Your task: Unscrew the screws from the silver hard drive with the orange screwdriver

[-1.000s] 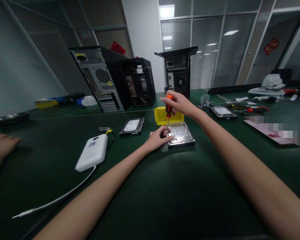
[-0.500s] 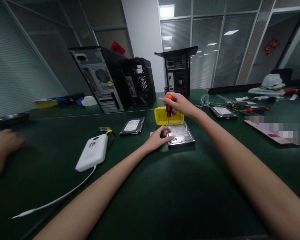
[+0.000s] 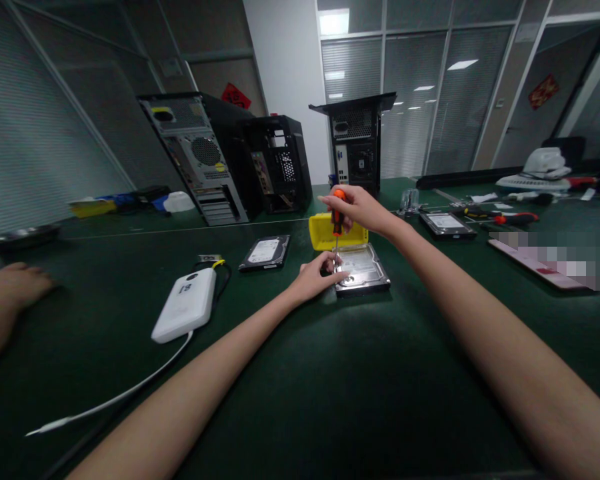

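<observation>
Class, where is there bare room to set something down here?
Bare: tabletop between left forearm and right forearm, this side of the silver hard drive; also between white device and other person's hand. Crowded: around the screwdriver and yellow case, and around the red-handled tool.

On the table (image 3: 360,373), the middle hard drive (image 3: 366,268) lies in front of a box (image 3: 323,233), the left drive (image 3: 265,253) and power bank (image 3: 185,305) to its left, the right drive (image 3: 446,225) and tools (image 3: 520,219) to its right, and computer cases (image 3: 200,160) far behind.
</observation>
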A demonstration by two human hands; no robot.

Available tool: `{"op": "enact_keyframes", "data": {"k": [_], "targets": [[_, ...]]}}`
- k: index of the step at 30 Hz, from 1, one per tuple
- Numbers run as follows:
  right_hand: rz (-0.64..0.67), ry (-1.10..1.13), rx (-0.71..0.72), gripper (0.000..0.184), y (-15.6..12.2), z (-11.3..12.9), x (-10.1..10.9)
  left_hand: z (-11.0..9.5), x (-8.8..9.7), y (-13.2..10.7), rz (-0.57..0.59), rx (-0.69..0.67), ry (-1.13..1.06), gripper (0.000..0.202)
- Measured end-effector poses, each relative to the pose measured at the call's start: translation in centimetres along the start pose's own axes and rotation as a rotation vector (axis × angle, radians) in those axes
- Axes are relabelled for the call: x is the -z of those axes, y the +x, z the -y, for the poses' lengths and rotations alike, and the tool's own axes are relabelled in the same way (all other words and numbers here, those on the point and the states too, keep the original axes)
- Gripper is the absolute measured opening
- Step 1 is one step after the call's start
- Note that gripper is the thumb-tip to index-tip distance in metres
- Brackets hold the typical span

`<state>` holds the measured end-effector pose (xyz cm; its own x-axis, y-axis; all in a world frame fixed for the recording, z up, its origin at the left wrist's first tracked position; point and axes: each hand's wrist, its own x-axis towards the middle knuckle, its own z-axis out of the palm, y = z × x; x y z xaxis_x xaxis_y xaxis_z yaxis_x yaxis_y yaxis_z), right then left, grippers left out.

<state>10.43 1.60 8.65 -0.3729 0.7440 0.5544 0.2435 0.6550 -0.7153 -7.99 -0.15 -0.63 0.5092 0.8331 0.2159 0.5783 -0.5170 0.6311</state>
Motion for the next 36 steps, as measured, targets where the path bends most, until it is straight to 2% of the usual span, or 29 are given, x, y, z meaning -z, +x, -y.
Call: {"op": "enact_keyframes", "data": {"k": [4, 8, 9, 11, 13, 15, 18, 21, 24, 27, 36], "targets": [[-0.008, -0.002, -0.003, 0.034, -0.1, 0.1, 0.0, 0.1, 0.0, 0.1, 0.002, 0.005, -0.026, 0.042], [-0.011, 0.013, -0.019, 0.032, -0.1, 0.2, 0.0, 0.9, 0.4, 0.5, 0.056, -0.003, -0.158, 0.031], [-0.011, 0.014, -0.02, 0.032, -0.1, 0.2, 0.0, 1.2, 0.5, 0.6, 0.035, -0.014, -0.182, 0.031], [-0.008, 0.006, -0.018, 0.032, 0.0, 0.2, 0.0, 1.8, 0.9, 0.8, -0.123, -0.018, -0.145, 0.03], [-0.008, -0.013, -0.011, 0.033, 0.0, 0.3, -0.1, 2.2, 1.2, 0.9, -0.297, -0.001, 0.026, 0.027], [-0.007, -0.025, -0.002, 0.035, 0.0, 0.4, -0.1, 2.4, 1.5, 1.0, -0.353, -0.003, 0.251, 0.024], [-0.006, -0.02, 0.009, 0.036, 0.0, 0.5, -0.2, 2.4, 1.4, 1.6, -0.346, 0.012, 0.524, 0.027], [-0.004, -0.021, 0.017, 0.034, 0.0, 0.5, -0.3, 2.1, 0.6, 2.6, -0.331, 0.077, 0.67, 0.037], [0.003, -0.01, 0.01, 0.034, 0.0, 0.3, -0.2, 1.9, -0.4, 3.6, -0.417, 0.18, 0.663, 0.042], [0.004, -0.009, 0.007, 0.034, 0.1, 0.3, -0.1, 1.9, -0.9, 4.0, -0.463, 0.194, 0.639, 0.041], [-0.013, -0.03, -0.006, 0.037, 0.0, 0.6, -0.2, 2.5, -0.4, 3.1, -0.361, 0.184, 0.646, 0.027]]}}
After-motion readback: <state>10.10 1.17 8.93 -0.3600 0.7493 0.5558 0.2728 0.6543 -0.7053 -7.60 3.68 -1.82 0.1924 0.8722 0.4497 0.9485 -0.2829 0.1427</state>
